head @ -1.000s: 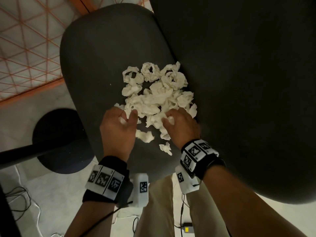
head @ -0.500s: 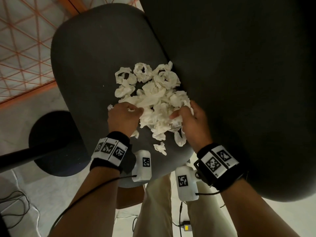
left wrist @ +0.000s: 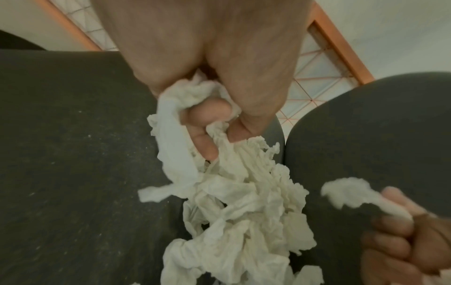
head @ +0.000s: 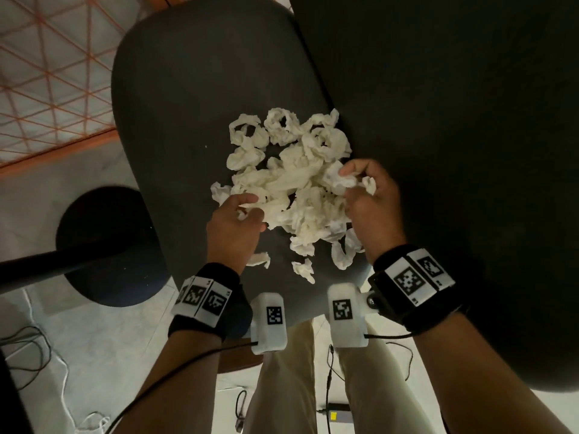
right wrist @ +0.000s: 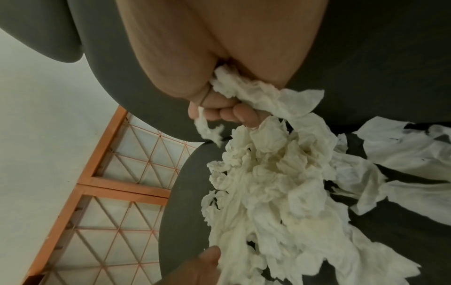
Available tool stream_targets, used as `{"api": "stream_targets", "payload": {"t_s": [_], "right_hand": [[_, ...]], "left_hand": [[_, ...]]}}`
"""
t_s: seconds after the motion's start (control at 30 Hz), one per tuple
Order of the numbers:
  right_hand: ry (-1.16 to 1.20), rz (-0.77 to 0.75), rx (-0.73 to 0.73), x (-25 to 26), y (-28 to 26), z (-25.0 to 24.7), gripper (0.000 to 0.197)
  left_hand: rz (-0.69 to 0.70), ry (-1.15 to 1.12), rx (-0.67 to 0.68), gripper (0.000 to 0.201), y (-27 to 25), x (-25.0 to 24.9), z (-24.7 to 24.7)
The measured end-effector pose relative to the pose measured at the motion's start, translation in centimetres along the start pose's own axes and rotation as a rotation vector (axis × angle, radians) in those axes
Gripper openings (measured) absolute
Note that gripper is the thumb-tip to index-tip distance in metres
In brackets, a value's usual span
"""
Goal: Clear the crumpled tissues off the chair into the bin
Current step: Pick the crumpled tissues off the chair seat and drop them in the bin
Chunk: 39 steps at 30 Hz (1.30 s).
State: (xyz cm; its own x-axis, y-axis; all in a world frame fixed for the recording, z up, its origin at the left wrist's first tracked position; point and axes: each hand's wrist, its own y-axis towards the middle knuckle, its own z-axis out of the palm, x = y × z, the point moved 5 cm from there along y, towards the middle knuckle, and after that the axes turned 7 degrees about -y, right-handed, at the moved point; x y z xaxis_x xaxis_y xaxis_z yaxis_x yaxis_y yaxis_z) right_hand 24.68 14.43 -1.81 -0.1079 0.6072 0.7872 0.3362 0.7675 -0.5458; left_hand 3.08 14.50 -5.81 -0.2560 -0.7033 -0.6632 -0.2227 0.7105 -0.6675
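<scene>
A heap of crumpled white tissues (head: 291, 180) lies on the dark grey chair seat (head: 194, 89). My left hand (head: 238, 214) grips tissues (left wrist: 195, 108) at the heap's near left edge, fingers curled round them. My right hand (head: 366, 189) clutches more tissues (right wrist: 258, 96) at the heap's right side, close to the chair back (head: 454, 136). A few loose pieces (head: 304, 270) lie near the seat's front edge. No bin shows in any view.
A round black chair base (head: 103, 245) with a dark bar stands on the pale floor at left. An orange-framed lattice panel (head: 47, 73) runs behind it. Cables (head: 28, 349) trail across the floor by my legs.
Both hands have pushed forward into the heap and closed on tissues. The right hand has moved up and right toward the chair back; the heap is bunched tighter between them.
</scene>
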Motion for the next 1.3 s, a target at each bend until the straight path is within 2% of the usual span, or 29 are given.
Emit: {"api": "stream_targets", "payload": {"t_s": [0.17, 0.23, 0.33, 0.4, 0.5, 0.53, 0.6, 0.67, 0.73, 0.87, 0.9, 0.97, 1.03, 1.07, 1.17, 1.23, 1.3], "right_hand": [[0.007, 0.154, -0.005, -0.1, 0.7, 0.8, 0.009], [-0.045, 0.187, 0.005, -0.4, 1.2, 1.3, 0.023], [-0.164, 0.160, 0.048, -0.3, 2.6, 2.8, 0.028], [-0.349, 0.125, 0.091, 0.0, 3.8, 4.0, 0.037], [-0.630, 0.157, 0.139, -0.4, 5.8, 6.0, 0.077], [-0.699, 0.166, 0.146, -0.7, 6.5, 6.5, 0.085], [-0.837, 0.157, 0.142, -1.1, 8.0, 7.2, 0.078], [-0.892, 0.144, 0.135, -1.4, 8.9, 7.3, 0.054], [-0.890, 0.137, 0.119, -1.7, 9.4, 7.3, 0.039], [-0.856, 0.029, 0.085, -1.3, 9.1, 6.9, 0.011], [-0.834, 0.016, 0.072, -1.2, 8.9, 6.7, 0.011], [-0.774, -0.005, 0.046, -1.0, 8.8, 6.4, 0.011], [-0.736, 0.003, 0.053, -1.2, 9.0, 6.5, 0.024], [-0.747, 0.019, 0.074, -1.5, 9.1, 6.7, 0.038], [-0.829, 0.025, 0.133, -1.8, 9.3, 7.6, 0.063], [-0.838, 0.003, 0.117, -1.9, 9.6, 7.9, 0.064], [-0.803, 0.011, 0.094, -1.9, 9.8, 7.9, 0.054]], "left_hand": [[-0.113, -0.106, -0.045, 0.017, -1.2, 1.1, -2.7], [-0.169, -0.145, -0.060, 0.018, -1.7, 1.8, -4.2], [-0.148, -0.120, -0.029, 0.031, -2.4, 2.5, -5.8], [-0.148, -0.153, -0.008, 0.025, -2.5, 3.3, -6.5], [-0.212, -0.223, 0.032, 0.025, -2.5, 5.0, -7.0], [-0.232, -0.235, 0.054, 0.023, -2.5, 5.4, -7.1], [-0.279, -0.330, 0.116, 0.020, -2.6, 6.1, -6.8], [-0.306, -0.408, 0.137, 0.015, -2.8, 6.3, -6.5], [-0.307, -0.452, 0.090, 0.015, -2.6, 6.4, -6.4], [-0.330, -0.541, -0.056, 0.009, -1.4, 6.3, -6.9], [-0.338, -0.548, -0.042, 0.018, -1.0, 6.2, -7.0], [-0.294, -0.520, 0.098, 0.032, -0.5, 5.2, -6.7], [-0.233, -0.486, 0.220, 0.026, -0.3, 3.8, -6.1], [-0.234, -0.460, 0.213, 0.022, 0.1, 3.5, -6.1], [-0.211, -0.372, 0.166, 0.035, 1.3, 2.4, -5.9], [-0.188, -0.301, 0.166, 0.036, 2.2, 1.8, -5.4], [-0.173, -0.269, 0.187, 0.034, 2.9, 1.1, -4.7]]}}
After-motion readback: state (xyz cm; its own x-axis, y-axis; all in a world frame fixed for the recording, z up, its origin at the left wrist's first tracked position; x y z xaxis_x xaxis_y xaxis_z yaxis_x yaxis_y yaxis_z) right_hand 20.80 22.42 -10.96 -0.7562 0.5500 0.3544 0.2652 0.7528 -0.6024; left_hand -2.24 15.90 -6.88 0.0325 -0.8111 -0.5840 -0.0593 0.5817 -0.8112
